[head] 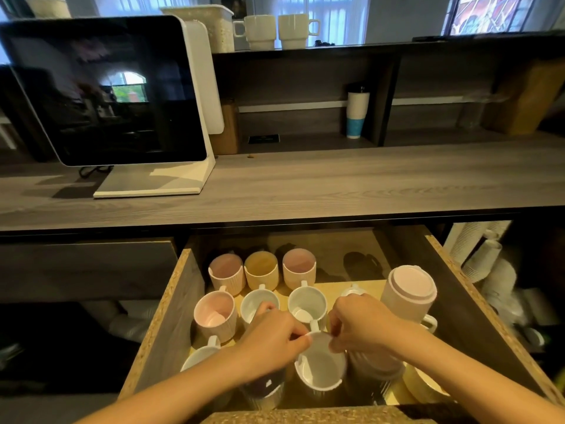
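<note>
An open wooden drawer (171,301) below the counter holds several mugs in rows. Both my hands reach into its front part. My left hand (272,341) and my right hand (360,322) pinch the far rim of a white mug (321,368) from either side. Behind it stand a pink ribbed mug (214,313) and two white mugs (307,304). Three pastel cups (261,267) line the back row. An upside-down pink mug (411,290) sits on a stack at the right. A dark mug under my left wrist is partly hidden.
A grey wooden counter (336,182) runs above the drawer, with a white-stand touchscreen (104,90) at the left. Shelves behind hold a paper cup stack (356,113) and two white mugs (275,30). Stacked disposable cups (480,255) lie to the drawer's right.
</note>
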